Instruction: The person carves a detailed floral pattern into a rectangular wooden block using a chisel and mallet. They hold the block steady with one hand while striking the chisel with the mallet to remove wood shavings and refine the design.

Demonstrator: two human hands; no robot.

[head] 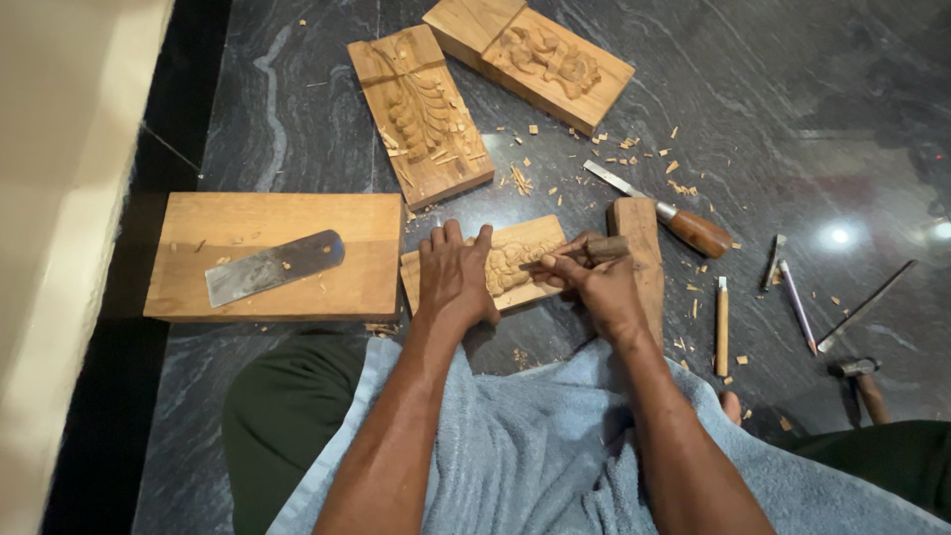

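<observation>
one small carved wood block lies under the left hand, which presses flat and open on it. right hand, just beside, grips a chisel touching the carving. beyond lie a wooden-handled chisel and two carved panels.

We see a dark grey floor streaked with pale veins, tan wooden blocks carved with leaf and flower patterns, a light blue towel, a reddish-brown chisel handle, and a dull grey steel blade on honey-coloured board.
</observation>
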